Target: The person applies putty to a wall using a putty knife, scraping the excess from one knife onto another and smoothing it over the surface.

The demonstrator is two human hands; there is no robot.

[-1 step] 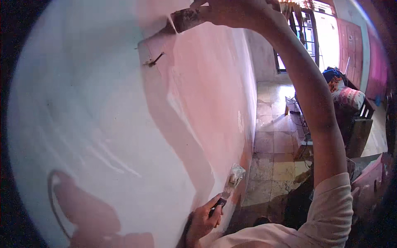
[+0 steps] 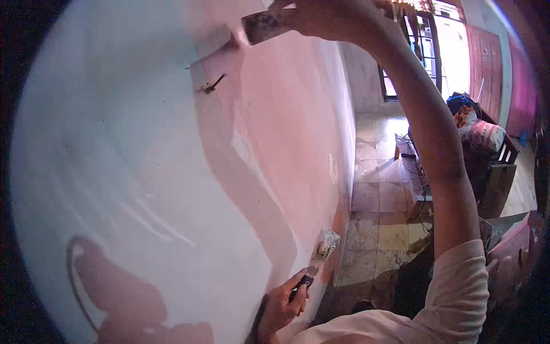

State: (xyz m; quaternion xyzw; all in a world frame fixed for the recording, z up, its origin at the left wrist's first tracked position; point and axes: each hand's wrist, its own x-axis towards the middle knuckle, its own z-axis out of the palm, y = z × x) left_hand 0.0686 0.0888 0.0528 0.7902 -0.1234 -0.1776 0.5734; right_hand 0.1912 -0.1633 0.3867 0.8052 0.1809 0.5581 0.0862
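My right hand [image 2: 326,20] is raised at the top of the view, its fingers closed around a dark, flat scraper blade [image 2: 266,27]. The blade's left edge is at or very near the wall [image 2: 286,109]; whether it touches is unclear. Low in the middle, my left hand [image 2: 285,301] grips the black handle of a putty knife [image 2: 312,274]. A lump of whitish putty [image 2: 326,245] sits on that knife's blade, close beside the wall. White filler covers the wall's left part, while pink paint shows to the right. A dark nail or hook [image 2: 216,83] sticks out below the scraper.
On the right, a tiled floor [image 2: 372,195] runs back towards a barred window [image 2: 424,51] and bright doorway. Beyond my right arm stand a low bench [image 2: 421,198] with cables and a wooden seat piled with cloth [image 2: 484,135]. My shadow falls across the wall.
My right hand and the scraper blade have shifted slightly to the right. My left hand and the putty knife look unmoved.
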